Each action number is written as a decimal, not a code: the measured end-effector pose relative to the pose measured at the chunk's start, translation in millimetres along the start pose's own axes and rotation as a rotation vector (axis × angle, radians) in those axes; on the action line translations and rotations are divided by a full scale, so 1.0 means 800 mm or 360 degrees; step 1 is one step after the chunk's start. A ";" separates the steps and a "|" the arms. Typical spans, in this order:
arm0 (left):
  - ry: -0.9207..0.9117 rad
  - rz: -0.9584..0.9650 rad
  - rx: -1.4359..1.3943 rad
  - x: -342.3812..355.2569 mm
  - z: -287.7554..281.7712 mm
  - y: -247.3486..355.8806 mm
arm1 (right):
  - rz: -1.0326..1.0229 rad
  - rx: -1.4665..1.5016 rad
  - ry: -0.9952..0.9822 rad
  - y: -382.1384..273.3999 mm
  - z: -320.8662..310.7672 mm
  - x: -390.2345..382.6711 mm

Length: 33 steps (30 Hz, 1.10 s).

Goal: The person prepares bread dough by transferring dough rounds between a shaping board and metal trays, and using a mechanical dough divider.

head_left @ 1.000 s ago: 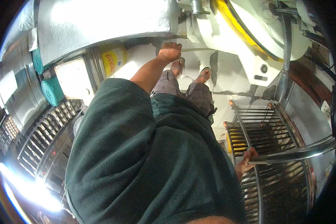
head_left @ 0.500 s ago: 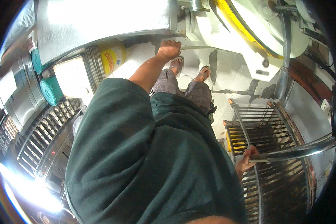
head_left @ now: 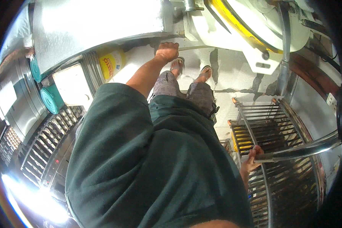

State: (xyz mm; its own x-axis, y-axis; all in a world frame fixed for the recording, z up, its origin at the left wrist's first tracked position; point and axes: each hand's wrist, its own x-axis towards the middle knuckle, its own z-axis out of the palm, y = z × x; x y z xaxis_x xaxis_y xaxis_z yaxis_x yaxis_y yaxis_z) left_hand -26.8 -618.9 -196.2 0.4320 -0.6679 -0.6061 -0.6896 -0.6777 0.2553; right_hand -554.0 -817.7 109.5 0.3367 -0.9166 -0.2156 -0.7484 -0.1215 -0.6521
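Observation:
My left hand [head_left: 167, 51] reaches forward, fingers closed around a thin metal rod [head_left: 195, 47] under the edge of a big steel housing [head_left: 102, 26]. My right hand [head_left: 252, 156] is low at my right side, gripping the end of a shiny steel rail [head_left: 304, 149] above a wire rack [head_left: 262, 125]. My dark green shirt [head_left: 152, 167] fills the middle of the view. My sandalled feet [head_left: 192, 70] stand on a cracked white floor [head_left: 235, 76].
A white and yellow machine body [head_left: 247, 34] with a grey pipe [head_left: 283, 72] stands ahead on the right. A yellow container [head_left: 110, 62], two teal rolls [head_left: 51, 97] and metal grille trays [head_left: 45, 144] are on the left.

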 end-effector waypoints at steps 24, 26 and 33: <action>0.0105 -0.0024 -0.0016 -0.004 0.001 0.001 | -0.0007 0.0003 0.0007 -0.002 0.000 0.001; 0.0088 -0.0006 -0.0006 -0.006 -0.002 0.000 | 0.0030 0.0008 -0.0068 -0.007 -0.003 0.000; 0.0072 -0.0025 0.0001 -0.009 -0.007 0.004 | -0.0122 0.0032 0.0068 0.002 0.007 0.002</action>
State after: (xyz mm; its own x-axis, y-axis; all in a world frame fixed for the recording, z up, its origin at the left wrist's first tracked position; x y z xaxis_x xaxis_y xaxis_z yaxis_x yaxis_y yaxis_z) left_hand -29.0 -618.0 -186.6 0.4686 -0.6702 -0.5755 -0.6828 -0.6882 0.2454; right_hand -551.5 -817.1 103.7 0.3676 -0.9203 -0.1336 -0.7095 -0.1847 -0.6800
